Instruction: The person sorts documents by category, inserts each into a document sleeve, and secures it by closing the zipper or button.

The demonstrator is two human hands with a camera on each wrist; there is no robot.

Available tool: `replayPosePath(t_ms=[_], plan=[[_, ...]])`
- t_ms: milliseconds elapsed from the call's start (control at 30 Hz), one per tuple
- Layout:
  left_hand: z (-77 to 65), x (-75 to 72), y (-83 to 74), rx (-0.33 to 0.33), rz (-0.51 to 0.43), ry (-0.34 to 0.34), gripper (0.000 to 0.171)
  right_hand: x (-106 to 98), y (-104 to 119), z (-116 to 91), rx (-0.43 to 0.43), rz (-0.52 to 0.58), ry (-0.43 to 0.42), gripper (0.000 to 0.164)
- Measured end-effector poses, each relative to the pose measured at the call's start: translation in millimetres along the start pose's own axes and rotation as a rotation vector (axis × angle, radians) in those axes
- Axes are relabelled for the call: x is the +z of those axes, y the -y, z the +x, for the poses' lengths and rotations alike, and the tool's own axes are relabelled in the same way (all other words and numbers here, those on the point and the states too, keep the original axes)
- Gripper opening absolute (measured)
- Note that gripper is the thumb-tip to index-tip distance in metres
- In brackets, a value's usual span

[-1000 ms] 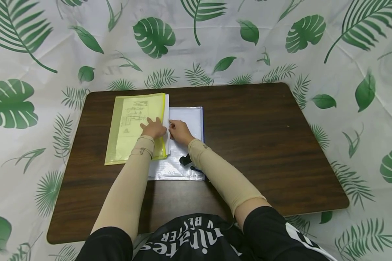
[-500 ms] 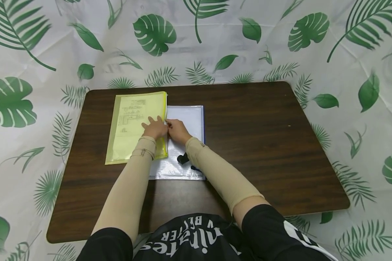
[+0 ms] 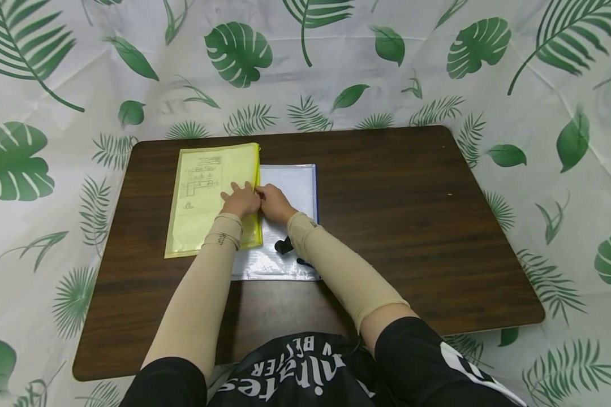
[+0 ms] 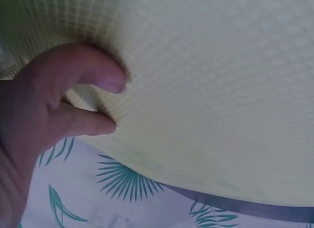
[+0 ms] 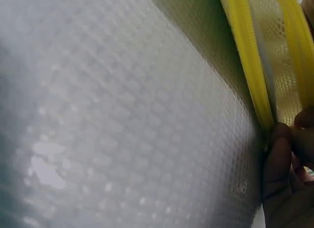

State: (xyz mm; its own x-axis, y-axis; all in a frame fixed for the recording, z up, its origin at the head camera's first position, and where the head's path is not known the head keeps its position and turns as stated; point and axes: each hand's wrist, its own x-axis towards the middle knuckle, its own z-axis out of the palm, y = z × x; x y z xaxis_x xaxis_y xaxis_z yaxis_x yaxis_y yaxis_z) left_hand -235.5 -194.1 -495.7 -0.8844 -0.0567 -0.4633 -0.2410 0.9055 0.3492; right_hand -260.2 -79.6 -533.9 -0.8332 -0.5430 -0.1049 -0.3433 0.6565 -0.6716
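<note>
A yellow mesh zipper pouch lies on the left part of the table, with a sheet bearing a printed drawing showing through it. My left hand rests on the pouch near its right edge, fingers spread; the left wrist view has two fingertips pressed to the mesh. My right hand pinches the pouch's right edge, close beside the left hand. In the right wrist view the yellow zipper tape stands apart from the opposite band, and right-hand fingers grip its lower end.
Partly under the yellow pouch lies a whitish mesh pouch with a blue right edge. A small black object sits by the right wrist. The brown table reaches far to the right; a leaf-print cloth hangs behind.
White sheets that stuck out of the pouch's right side are now inside it. My right hand has shifted left to the pouch's edge; the left stays nearly in place.
</note>
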Motion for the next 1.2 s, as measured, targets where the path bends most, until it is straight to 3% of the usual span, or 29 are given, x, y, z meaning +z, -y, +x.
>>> replayPosePath(t_ms=[300,500,600,767,1000,1200], plan=[[-1.6,1.8,7.1,-0.015,-0.033,-0.013,0.070,2.2,-1.7,-0.8,0.059,0.150,0.009,0.038],[-1.3,8.2,9.0,-0.029,-0.023,-0.023,0.075,4.3,-7.3,0.2,0.159,0.452,-0.029,0.040],[-0.3,12.4,8.9,-0.037,-0.006,-0.034,0.072,4.1,-10.2,2.8,0.205,0.543,-0.076,0.037],[-0.4,14.5,6.1,-0.038,0.055,-0.076,0.067,-2.8,-10.8,7.1,0.177,0.472,-0.079,0.037],[-0.5,18.4,0.4,-0.004,0.179,-0.102,0.075,-13.7,-11.9,18.5,0.104,0.145,-0.094,0.036],[-3.8,20.1,-5.0,0.014,0.196,-0.102,0.075,-20.8,-11.4,32.4,0.113,0.126,-0.106,0.040]])
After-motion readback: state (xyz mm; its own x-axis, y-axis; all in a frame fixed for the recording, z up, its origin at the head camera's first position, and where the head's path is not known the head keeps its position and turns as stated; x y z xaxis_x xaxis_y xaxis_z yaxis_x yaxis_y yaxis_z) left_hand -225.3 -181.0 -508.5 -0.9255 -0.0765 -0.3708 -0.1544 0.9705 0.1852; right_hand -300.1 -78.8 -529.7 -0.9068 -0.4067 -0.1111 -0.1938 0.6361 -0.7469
